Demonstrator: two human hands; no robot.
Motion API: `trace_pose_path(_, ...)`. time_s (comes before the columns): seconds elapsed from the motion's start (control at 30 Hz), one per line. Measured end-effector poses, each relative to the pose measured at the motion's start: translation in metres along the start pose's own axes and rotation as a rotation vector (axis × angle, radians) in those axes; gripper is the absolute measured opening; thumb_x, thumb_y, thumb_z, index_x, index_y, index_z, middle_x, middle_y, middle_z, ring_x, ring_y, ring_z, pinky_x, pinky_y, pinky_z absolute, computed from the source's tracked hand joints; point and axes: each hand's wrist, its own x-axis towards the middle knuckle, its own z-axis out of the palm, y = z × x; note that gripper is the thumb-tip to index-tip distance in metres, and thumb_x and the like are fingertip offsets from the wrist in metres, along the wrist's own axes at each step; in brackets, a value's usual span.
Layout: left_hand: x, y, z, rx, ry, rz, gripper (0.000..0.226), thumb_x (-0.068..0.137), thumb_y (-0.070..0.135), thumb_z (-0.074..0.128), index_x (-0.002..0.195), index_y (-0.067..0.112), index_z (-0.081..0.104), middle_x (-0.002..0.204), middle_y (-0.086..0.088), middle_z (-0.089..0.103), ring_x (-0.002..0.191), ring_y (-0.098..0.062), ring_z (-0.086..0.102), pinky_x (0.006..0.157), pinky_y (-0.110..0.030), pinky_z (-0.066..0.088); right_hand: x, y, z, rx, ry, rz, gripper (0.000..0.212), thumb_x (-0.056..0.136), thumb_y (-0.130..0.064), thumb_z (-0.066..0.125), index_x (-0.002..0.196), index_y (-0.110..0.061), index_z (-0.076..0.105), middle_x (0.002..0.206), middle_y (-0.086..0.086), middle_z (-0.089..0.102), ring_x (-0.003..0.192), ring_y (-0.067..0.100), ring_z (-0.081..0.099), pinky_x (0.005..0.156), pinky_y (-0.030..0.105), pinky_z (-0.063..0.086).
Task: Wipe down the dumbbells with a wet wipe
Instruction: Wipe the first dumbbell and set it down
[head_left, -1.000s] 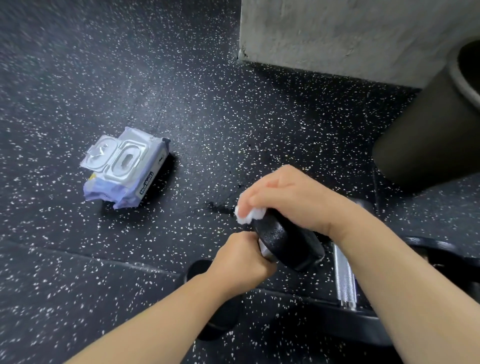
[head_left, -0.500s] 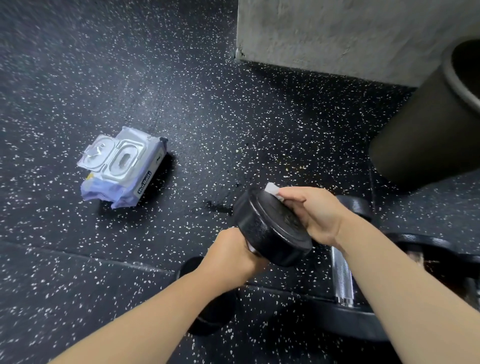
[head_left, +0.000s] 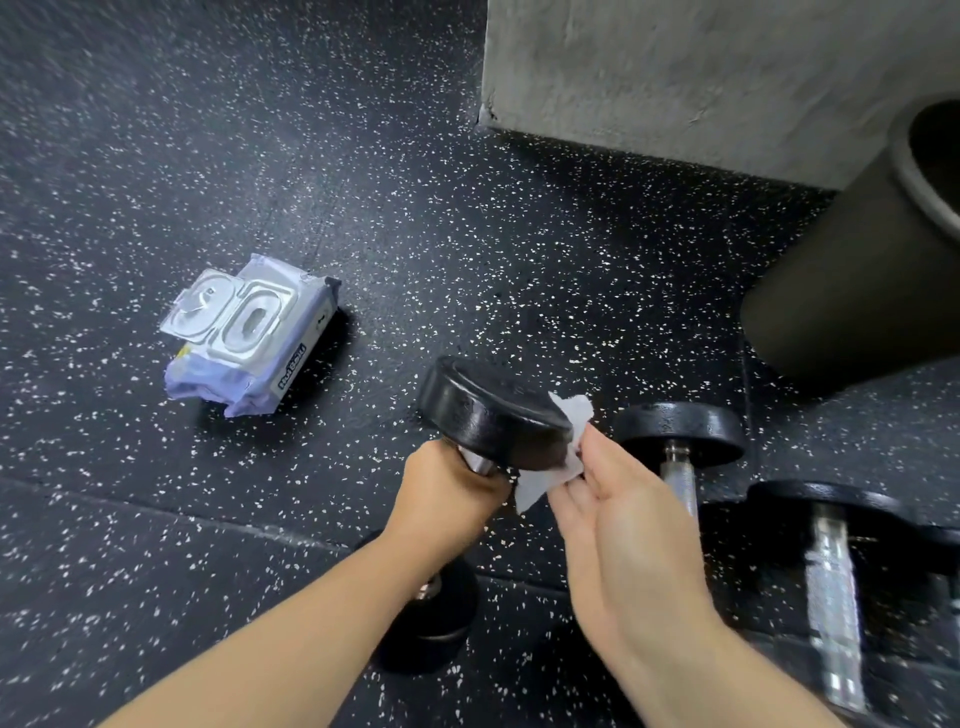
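The left hand (head_left: 447, 499) is curled tight around the handle of a black dumbbell (head_left: 488, 415), just under its upper head, holding it off the floor (head_left: 156, 156). The dumbbell's long axis runs from the lower head near the person's forearm up and away to the upper head. The right hand (head_left: 613, 530) is just to the right of that upper head. Thumb and fingers pinch a white wipe (head_left: 545, 480), pressing it to the head's right rim. The wiping hand is nearer the rim, so the surfaces it can reach next lie to its left. Two more dumbbells (head_left: 680, 431) lie on the floor to the right. A wipe pack (head_left: 249, 338) sits well apart, left.
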Motion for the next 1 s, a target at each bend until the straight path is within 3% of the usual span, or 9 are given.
trace_pose_path(0.07,0.004,-0.001,-0.001,-0.043,0.018,-0.070,0.034,0.069,0.010,0.067,0.050,0.013,0.039,0.046,0.004,0.039,0.042,-0.009,0.027,0.038,-0.020,0.027,-0.012,0.005,0.008,-0.054,-0.054,-0.043,0.030,0.103,-0.016,0.039,0.108,-0.017,0.069,0.109,-0.009,0.073,0.102,-0.001,0.065,0.091,0.019,0.049)
trace_pose_path(0.2,0.008,-0.006,-0.001,-0.111,-0.026,-0.110,0.028,0.067,0.021,0.074,0.067,-0.002,0.058,0.055,0.000,0.055,0.050,-0.013,0.040,0.046,-0.029,0.039,-0.002,0.021,0.019,-0.233,-0.029,-0.146,0.038,0.103,-0.028,0.041,0.139,-0.025,0.050,0.138,-0.018,0.053,0.125,-0.008,0.047,0.114,0.026,0.031)
trace_pose_path(0.4,0.002,0.005,-0.001,-0.056,0.009,-0.081,0.037,0.072,0.007,0.066,0.050,0.017,0.037,0.042,0.009,0.036,0.037,-0.005,0.028,0.039,-0.018,0.027,0.050,0.010,0.015,0.098,0.042,-0.003,0.023,0.101,-0.015,0.044,0.095,-0.008,0.064,0.081,-0.003,0.066,0.079,0.010,0.060,0.078,0.026,0.050)
trace_pose_path(0.5,0.001,0.008,-0.001,-0.009,0.021,-0.083,0.037,0.073,0.011,0.067,0.050,0.017,0.039,0.041,0.009,0.037,0.038,-0.007,0.029,0.039,-0.019,0.027,0.045,0.012,0.012,0.112,0.020,-0.024,0.025,0.102,-0.017,0.042,0.100,-0.008,0.066,0.090,-0.002,0.070,0.084,0.010,0.064,0.077,0.023,0.051)
trace_pose_path(0.57,0.001,0.007,-0.001,-0.018,0.032,-0.092,0.034,0.073,0.013,0.066,0.052,0.016,0.039,0.043,0.008,0.038,0.041,-0.010,0.029,0.040,-0.020,0.027,0.037,0.021,0.010,0.001,-0.014,-0.088,0.027,0.102,-0.021,0.041,0.111,-0.011,0.065,0.109,-0.005,0.069,0.104,0.009,0.062,0.090,0.025,0.048)
trace_pose_path(0.7,0.001,0.007,-0.006,-0.125,0.014,-0.106,0.028,0.067,0.024,0.070,0.054,0.013,0.048,0.051,0.003,0.049,0.050,-0.017,0.036,0.050,-0.028,0.037,0.007,0.027,0.020,-0.290,-0.102,-0.106,0.065,0.089,-0.050,0.040,0.150,-0.028,0.032,0.156,-0.012,0.032,0.141,0.002,0.032,0.117,0.034,0.025)
trace_pose_path(0.8,-0.007,0.021,-0.015,-0.304,-0.017,-0.128,0.028,0.061,0.034,0.056,0.041,0.018,0.044,0.041,0.009,0.042,0.052,-0.020,0.035,0.056,-0.032,0.035,-0.011,0.027,0.032,-0.421,-0.085,-0.082,0.074,0.092,-0.065,0.028,0.154,-0.034,0.003,0.158,-0.026,-0.006,0.145,-0.008,0.000,0.122,0.031,0.010)
trace_pose_path(0.87,-0.010,0.027,-0.018,-0.314,-0.057,-0.108,0.029,0.057,0.039,0.054,0.040,0.019,0.042,0.037,0.010,0.039,0.051,-0.018,0.034,0.054,-0.028,0.033,-0.007,0.032,0.033,-0.499,-0.033,-0.139,0.073,0.092,-0.057,0.027,0.154,-0.032,-0.002,0.157,-0.026,-0.014,0.144,-0.010,-0.005,0.122,0.027,0.007)
trace_pose_path(1.0,0.001,0.013,-0.008,-0.123,-0.021,-0.103,0.028,0.067,0.020,0.071,0.054,0.008,0.049,0.048,0.003,0.045,0.049,-0.015,0.033,0.046,-0.027,0.033,0.037,0.033,0.024,-0.378,0.021,-0.244,0.065,0.090,-0.058,0.042,0.147,-0.026,0.036,0.154,-0.011,0.030,0.140,0.003,0.031,0.119,0.027,0.021)
